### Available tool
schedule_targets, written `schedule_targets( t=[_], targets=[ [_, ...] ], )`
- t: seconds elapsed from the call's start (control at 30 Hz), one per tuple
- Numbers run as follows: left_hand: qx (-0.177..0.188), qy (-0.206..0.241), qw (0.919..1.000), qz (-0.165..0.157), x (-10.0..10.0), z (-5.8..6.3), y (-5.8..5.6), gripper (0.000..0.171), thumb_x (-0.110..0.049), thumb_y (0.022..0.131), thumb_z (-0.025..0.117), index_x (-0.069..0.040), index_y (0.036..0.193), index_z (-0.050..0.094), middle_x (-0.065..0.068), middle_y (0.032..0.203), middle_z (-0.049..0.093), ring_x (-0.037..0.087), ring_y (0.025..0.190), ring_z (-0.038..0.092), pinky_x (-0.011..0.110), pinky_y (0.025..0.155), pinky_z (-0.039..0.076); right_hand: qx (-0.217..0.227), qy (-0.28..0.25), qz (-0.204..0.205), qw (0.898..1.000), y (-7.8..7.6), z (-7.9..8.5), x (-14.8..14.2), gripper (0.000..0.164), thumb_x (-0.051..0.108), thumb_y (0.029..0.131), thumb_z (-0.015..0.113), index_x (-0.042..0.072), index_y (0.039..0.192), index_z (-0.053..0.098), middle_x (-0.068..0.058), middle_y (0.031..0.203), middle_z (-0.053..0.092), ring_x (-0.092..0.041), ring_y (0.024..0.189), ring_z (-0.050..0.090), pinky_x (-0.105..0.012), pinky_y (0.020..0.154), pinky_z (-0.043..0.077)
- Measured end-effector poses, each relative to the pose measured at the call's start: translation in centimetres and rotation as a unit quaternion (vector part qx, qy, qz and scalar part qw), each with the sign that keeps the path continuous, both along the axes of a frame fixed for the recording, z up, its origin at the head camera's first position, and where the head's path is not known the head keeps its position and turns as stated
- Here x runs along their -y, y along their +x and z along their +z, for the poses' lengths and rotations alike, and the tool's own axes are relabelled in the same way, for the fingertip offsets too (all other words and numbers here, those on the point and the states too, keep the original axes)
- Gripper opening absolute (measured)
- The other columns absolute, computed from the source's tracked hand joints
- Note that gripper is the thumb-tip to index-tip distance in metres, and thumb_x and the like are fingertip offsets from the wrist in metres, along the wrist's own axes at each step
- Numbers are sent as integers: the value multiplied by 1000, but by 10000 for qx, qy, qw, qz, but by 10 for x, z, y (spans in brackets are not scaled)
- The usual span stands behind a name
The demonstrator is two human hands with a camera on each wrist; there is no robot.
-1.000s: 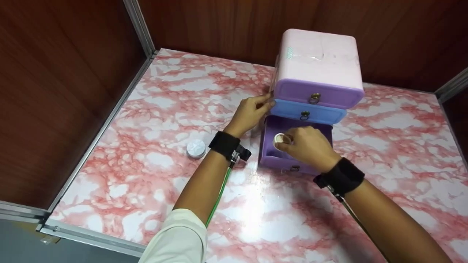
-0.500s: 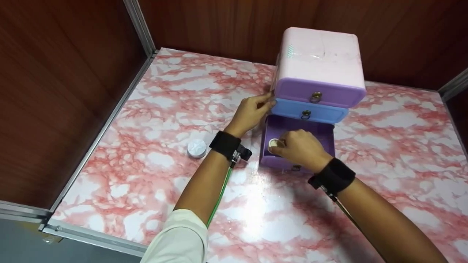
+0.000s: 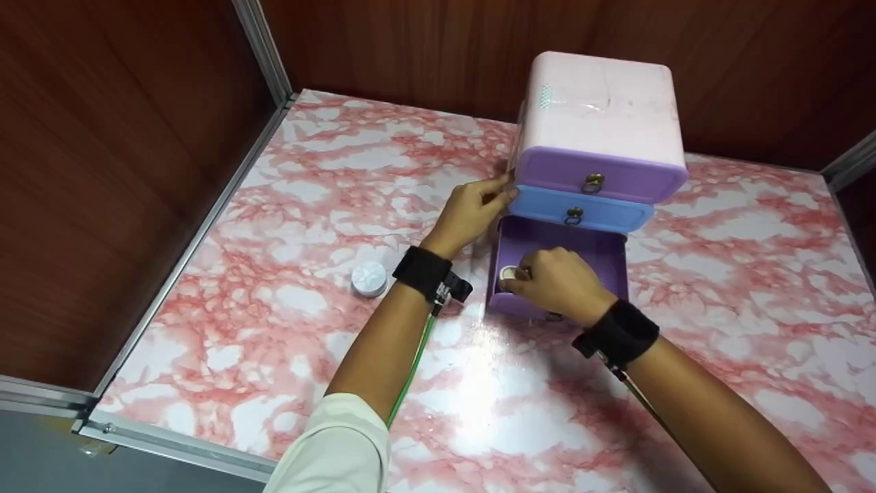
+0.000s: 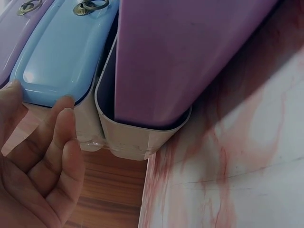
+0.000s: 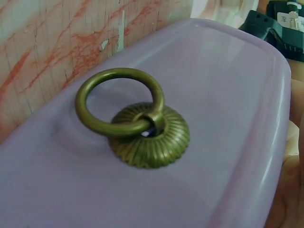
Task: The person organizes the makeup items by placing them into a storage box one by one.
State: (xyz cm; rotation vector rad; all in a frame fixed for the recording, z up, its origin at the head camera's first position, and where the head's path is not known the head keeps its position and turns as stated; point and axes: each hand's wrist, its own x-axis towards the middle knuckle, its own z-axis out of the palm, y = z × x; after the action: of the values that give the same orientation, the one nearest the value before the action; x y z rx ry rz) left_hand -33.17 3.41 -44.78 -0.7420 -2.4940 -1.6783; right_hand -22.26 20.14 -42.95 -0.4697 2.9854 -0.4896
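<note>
My right hand (image 3: 562,281) reaches into the pulled-out bottom purple drawer (image 3: 606,250). Between thumb and fingers it pinches a small round white object (image 3: 507,274) with a pale rim, near the drawer's front left corner; the fingers partly cover it. In the right wrist view the drawer's front (image 5: 223,104) with its brass ring pull (image 5: 118,102) hides most of that hand. My left hand (image 3: 467,216) holds the drawer cabinet (image 3: 606,106) at its left edge. In the left wrist view its fingertips lie at the end of the blue drawer (image 4: 61,52).
A round white object with a star-like top (image 3: 369,279) sits on the marbled table (image 3: 294,342), left of my left forearm. Dark wood panels (image 3: 410,55) stand behind and at the sides. Black wrist straps with cables are on both wrists.
My right hand has moved left and toward me inside the drawer, carrying the small round white object to the front left corner. My left hand has stayed at the cabinet's edge.
</note>
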Motion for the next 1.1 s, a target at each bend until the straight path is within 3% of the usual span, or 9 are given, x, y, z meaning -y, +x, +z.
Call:
schedule_targets(
  t=[0.3, 0.5, 0.73, 1.0, 1.1],
  targets=[
    [-9, 59, 10000, -70, 0, 0, 0, 54, -47, 94, 59, -11, 134, 57, 0, 122, 66, 17, 77, 67, 23, 68, 49, 375, -62, -143, 9992, -2, -2, 0, 45, 53, 85, 68, 18, 60, 55, 6, 52, 46, -14, 46, 45, -34, 45, 36],
    [8, 78, 9999, -74, 0, 0, 0, 54, -47, 94, 59, -12, 135, 57, -1, 103, 71, 22, 77, 67, 25, 64, 49, 588, -99, -150, 9981, -4, -3, -1, 39, 55, 81, 72, 18, 72, 69, 6, 60, 61, -15, 52, 56, -35, 52, 46],
    [-74, -9, 10000, 32, 0, 0, 1, 52, -47, 94, 59, -13, 135, 57, -2, 118, 67, 8, 77, 64, 21, 70, 49, 885, -151, -156, 9958, -7, -4, -1, 39, 55, 80, 73, 18, 90, 77, 6, 75, 69, -15, 64, 62, -37, 64, 50],
    [-47, 129, 9999, -37, 1, 0, 2, 53, -44, 95, 60, -11, 135, 56, -2, 109, 70, 16, 78, 67, 23, 69, 49, 991, -174, -88, 9949, -9, -3, -1, 38, 55, 80, 74, 18, 91, 77, 7, 75, 69, -15, 65, 62, -37, 65, 50],
    [-62, 112, 9999, -25, 0, 0, 2, 53, -45, 95, 59, -11, 135, 56, -1, 118, 68, 13, 78, 66, 22, 72, 49, 1046, -163, -107, 9943, -9, -4, -1, 39, 54, 80, 74, 18, 93, 77, 6, 79, 70, -15, 68, 64, -37, 66, 51]
  ],
)
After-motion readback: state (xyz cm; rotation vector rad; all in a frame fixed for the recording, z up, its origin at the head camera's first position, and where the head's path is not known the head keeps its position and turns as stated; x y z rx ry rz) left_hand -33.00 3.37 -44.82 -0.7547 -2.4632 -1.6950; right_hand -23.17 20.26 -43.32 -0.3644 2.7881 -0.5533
